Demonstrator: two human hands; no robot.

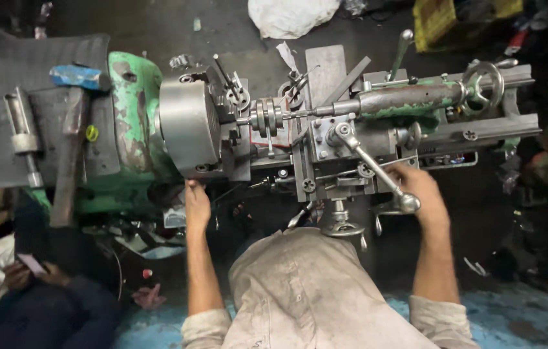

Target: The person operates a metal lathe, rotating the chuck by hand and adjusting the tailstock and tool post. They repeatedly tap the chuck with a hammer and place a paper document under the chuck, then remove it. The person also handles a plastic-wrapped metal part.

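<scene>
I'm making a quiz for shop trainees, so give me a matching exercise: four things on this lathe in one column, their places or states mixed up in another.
Things:
1. hammer
2. chuck
3. left hand
4. right hand

Places:
A. by the long lever's knob
B. lying on the dark mat, far left
C. just under the chuck
D. big grey drum beside the green housing

Pairs: 1-B, 2-D, 3-C, 4-A

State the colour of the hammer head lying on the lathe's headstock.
Blue, worn in places; the hammer head shows best in the head view.
</scene>
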